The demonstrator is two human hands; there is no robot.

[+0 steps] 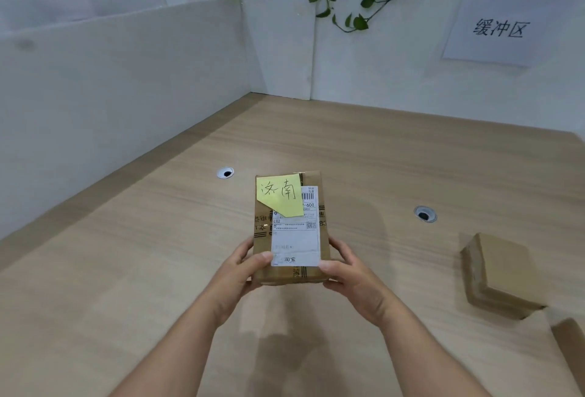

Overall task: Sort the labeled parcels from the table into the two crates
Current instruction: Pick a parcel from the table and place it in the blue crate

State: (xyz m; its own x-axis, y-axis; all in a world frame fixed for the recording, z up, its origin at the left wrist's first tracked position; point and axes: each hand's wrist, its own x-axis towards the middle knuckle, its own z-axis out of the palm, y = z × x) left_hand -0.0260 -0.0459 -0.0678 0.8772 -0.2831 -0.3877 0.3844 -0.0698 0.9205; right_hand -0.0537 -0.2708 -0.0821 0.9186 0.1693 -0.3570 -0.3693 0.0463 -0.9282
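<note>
Cardboard parcel point(289, 229) is held above the wooden table point(126, 270), near its middle, between both hands. Left hand point(235, 273) grips the near-left corner, fingers curled on the side, thumb on top. Right hand point(351, 273) grips the near-right corner likewise. A yellow note point(278, 194) overlaps the white shipping label point(296, 238) on top. A second box point(500, 273) lies on the table well right of the parcel.
</note>
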